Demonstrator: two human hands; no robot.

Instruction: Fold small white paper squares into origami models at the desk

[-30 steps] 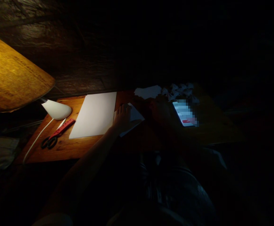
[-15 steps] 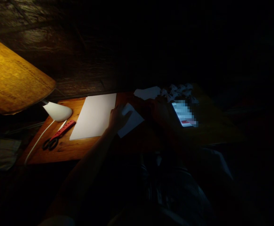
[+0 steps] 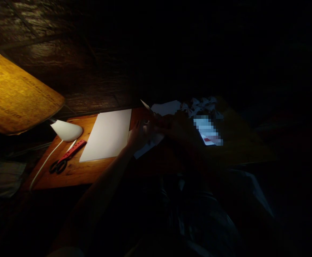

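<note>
My left hand [image 3: 141,135] is closed on a small white sheet of paper [image 3: 142,151], its fingers curled toward my right hand. Deep shadow covers my right hand [image 3: 169,126], which meets the left over the sheet; its fingers cannot be made out. A pale pointed piece [image 3: 147,106] juts up and left from between the hands; whether it is a paper corner or a blade I cannot tell. Just left of the hands lies a stack of white paper [image 3: 109,134], lit by the lamp.
A lamp with a yellow shade [image 3: 19,96] and white base [image 3: 68,131] stands at left. Scissors [image 3: 67,157], black-handled with a red cover, lie before it. More white paper [image 3: 166,107], crumpled or folded pieces [image 3: 201,105] and a lit phone [image 3: 208,132] are at right. A wall rises behind.
My left hand has moved slightly right, off its flat, spread pose, and closed on the small sheet. Both hands have come together, and the pale pointed piece now sticks up between them.
</note>
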